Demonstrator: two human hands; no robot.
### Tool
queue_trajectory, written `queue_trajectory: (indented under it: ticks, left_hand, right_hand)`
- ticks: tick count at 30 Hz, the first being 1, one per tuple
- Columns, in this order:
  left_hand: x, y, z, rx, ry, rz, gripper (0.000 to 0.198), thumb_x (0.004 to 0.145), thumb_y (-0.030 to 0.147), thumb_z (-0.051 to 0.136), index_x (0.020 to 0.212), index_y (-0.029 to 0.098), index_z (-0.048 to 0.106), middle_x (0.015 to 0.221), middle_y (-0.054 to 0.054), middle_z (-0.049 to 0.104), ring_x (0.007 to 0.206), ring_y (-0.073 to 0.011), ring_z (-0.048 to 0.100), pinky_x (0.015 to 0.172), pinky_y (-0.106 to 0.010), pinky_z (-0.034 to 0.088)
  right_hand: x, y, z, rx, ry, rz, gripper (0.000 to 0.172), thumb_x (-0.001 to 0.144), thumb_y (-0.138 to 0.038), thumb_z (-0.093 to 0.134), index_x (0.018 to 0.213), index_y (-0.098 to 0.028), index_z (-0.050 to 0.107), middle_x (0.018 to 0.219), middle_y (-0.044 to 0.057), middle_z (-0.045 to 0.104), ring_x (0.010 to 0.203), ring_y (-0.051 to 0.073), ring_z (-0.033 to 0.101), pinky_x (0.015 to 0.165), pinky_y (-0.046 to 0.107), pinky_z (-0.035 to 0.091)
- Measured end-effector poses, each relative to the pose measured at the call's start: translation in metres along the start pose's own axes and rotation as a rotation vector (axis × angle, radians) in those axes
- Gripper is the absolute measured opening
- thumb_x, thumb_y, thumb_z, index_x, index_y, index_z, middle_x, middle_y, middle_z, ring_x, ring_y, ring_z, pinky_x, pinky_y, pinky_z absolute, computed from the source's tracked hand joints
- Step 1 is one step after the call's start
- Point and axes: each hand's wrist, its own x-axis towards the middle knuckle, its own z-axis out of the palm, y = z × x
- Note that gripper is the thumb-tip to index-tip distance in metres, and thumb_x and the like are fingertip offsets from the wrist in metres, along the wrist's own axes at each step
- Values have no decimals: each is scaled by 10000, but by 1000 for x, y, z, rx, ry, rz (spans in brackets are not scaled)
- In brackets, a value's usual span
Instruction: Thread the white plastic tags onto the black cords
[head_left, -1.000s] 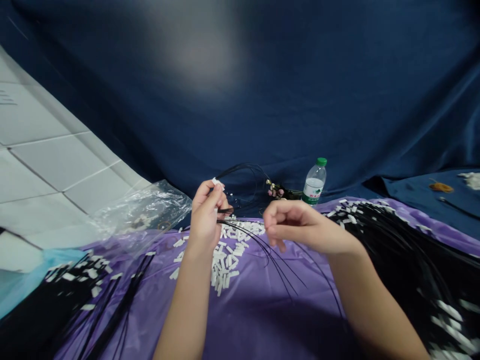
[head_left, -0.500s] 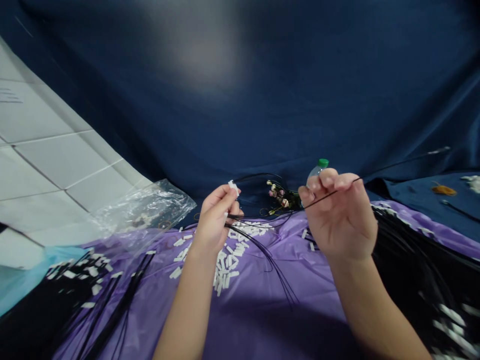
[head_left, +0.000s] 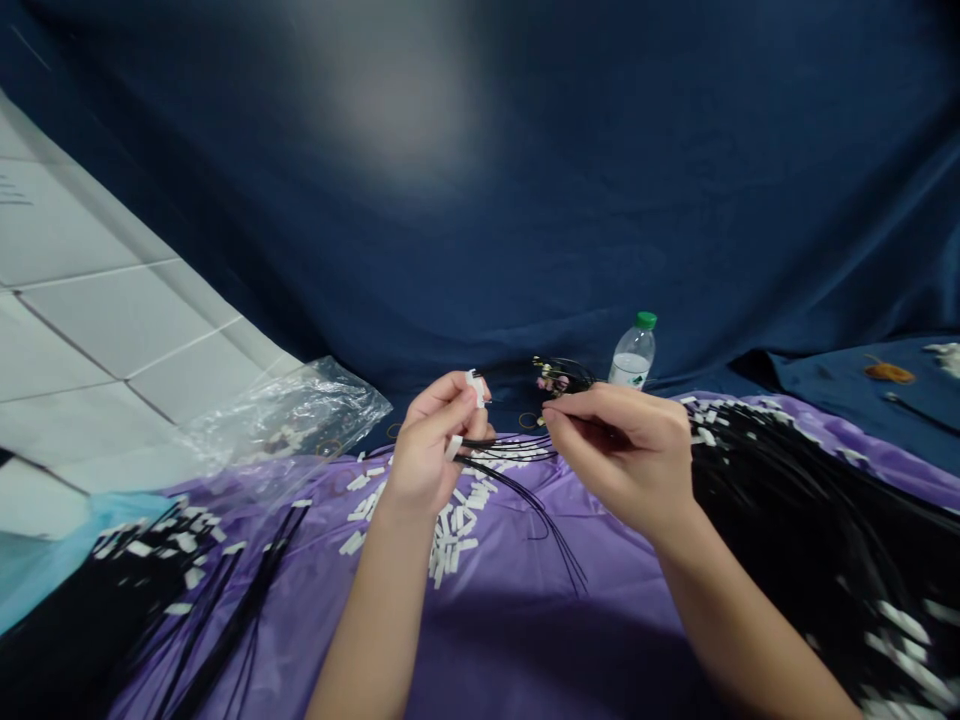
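My left hand [head_left: 435,440] is closed, pinching a small white plastic piece [head_left: 475,388] like a connector between thumb and fingertips. Several thin black wires [head_left: 525,490] come out of the same hand, with another white piece [head_left: 454,447] at their near end, and droop to the right. My right hand [head_left: 630,450] is at the right of it, thumb and index fingertip pressed together. What lies in that pinch is too small to make out. A gap separates the two hands.
Loose white pieces [head_left: 454,535] lie on the purple cloth [head_left: 525,630]. Heaps of black wires [head_left: 795,510] with white ends flank both sides. Behind are a green-capped bottle [head_left: 634,355], small flowers [head_left: 553,382] and a clear plastic bag [head_left: 300,410].
My right hand has turned from an open palm with a black wire across its fingers to a pinch, and moved left toward my left hand. The bottle is now uncovered.
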Motion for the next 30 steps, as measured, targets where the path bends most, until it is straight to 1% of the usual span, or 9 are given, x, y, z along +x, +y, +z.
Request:
queue_trajectory:
  ticks: [9,13,15,18,21,23,25,27,30]
  left_hand:
    - [-2,1,1,7,8,2,117,744,258,667,708,162,610,500,61,334,405,-31,269,445,-198,291]
    - [-2,2,2,18,11,3,111,741,256,670,712,162,620,490,62,336,405,-31,277,448,-195,292]
    - [-3,3,2,25,16,1,115,734,256,675,710,160,616,491,64,338,405,-30,279,448,-193,299]
    - [-3,4,4,44,20,-10,132,739,261,669,696,156,602,472,72,316,403,-31,280,449,-188,315]
    - [-3,3,4,50,28,-17,149,729,252,670,670,153,575,476,68,346,406,-30,293,455,-187,328]
    - [-3,3,4,48,29,-32,157,726,245,669,660,154,558,468,66,362,399,-29,286,451,-186,316]
    - [-3,4,4,47,18,-52,156,740,251,659,667,157,558,439,70,344,388,-29,265,441,-182,286]
    - [-3,4,4,50,6,-65,153,751,254,651,673,156,563,422,71,326,383,-29,251,435,-179,258]
    - [-3,5,3,59,3,-75,156,752,254,652,668,154,566,418,70,320,376,-28,255,431,-179,244]
  right_hand:
    - [-1,1,-1,-27,-11,-15,108,786,-120,616,712,-173,675,514,-50,514,455,56,412,455,219,340]
    - [-1,0,-1,-50,-11,-36,116,796,-124,602,732,-181,680,511,-46,512,448,61,411,444,217,339]
    - [-2,1,0,-76,3,-61,123,804,-120,593,753,-186,682,524,-40,522,460,68,432,451,216,358]
    - [-4,5,-1,-144,18,-154,127,811,-108,594,817,-197,684,583,-22,583,494,78,488,488,219,415]
    - [-7,9,-3,-238,20,-287,178,806,-83,604,901,-215,677,659,-10,644,541,89,554,541,222,467]
    - [-8,11,-4,-286,23,-381,215,798,-68,618,950,-211,666,674,-7,653,580,100,591,578,227,488]
    - [-9,14,-6,-314,10,-463,240,789,-60,632,986,-195,655,671,-3,649,598,110,604,592,236,494]
    - [-10,17,-6,-319,-23,-508,260,791,-62,632,1015,-194,644,684,0,653,600,113,605,590,243,494]
    - [-9,19,-7,-287,-66,-501,265,812,-75,615,1033,-219,636,706,-8,658,599,106,597,584,240,491]
